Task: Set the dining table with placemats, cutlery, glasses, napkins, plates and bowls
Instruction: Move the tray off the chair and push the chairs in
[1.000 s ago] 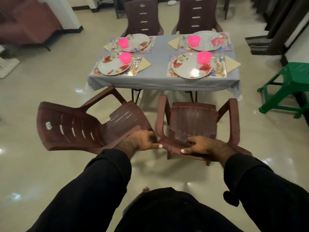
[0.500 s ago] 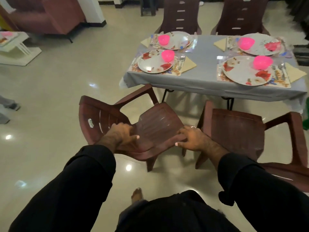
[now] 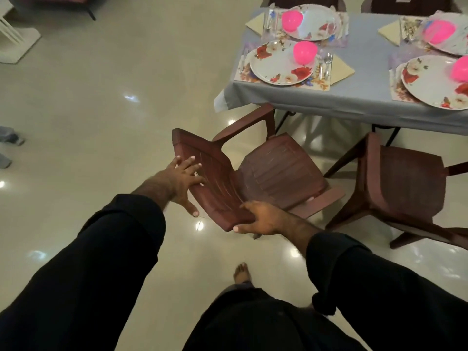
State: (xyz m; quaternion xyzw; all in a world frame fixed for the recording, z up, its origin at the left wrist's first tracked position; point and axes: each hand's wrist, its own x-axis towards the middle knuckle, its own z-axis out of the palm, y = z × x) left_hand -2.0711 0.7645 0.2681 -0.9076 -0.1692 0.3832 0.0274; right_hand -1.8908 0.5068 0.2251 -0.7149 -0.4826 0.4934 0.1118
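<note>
Left hand [image 3: 181, 182] flat, right hand [image 3: 258, 219] (fingers curled) gripping chair [image 3: 266, 173] back.

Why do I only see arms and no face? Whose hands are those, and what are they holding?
The camera sits on a person's head and looks down, so you see only their arms. The left hand rests with spread fingers on the back of a brown chair. The right hand grips the backrest's near corner. Ahead stands a table with a grey cloth, set with flowered plates, pink bowls, napkins and cutlery. A second chair stands to the right.
</note>
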